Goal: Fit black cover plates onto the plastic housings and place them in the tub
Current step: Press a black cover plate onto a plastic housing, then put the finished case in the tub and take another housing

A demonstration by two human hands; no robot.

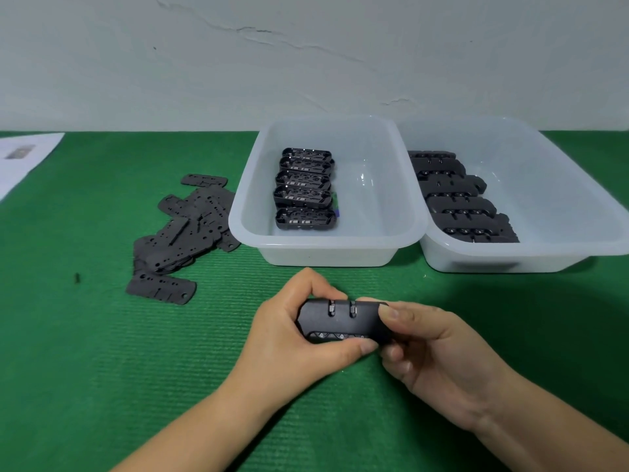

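Note:
Both hands hold one black plastic housing (342, 321) just above the green mat, in front of the tubs. My left hand (289, 335) grips its left end, thumb along the lower edge by the number dials. My right hand (432, 356) pinches its right end. A loose heap of flat black cover plates (185, 229) lies on the mat to the left. The left translucent tub (326, 247) holds a row of several housings (304, 190) with their open sides up. The right tub (544, 257) holds several housings (459, 199) lying closed side up.
A white sheet of paper (23, 158) lies at the far left edge of the green mat (136, 369). A small dark speck (77, 277) sits on the mat left of the plates. A white wall stands behind the tubs.

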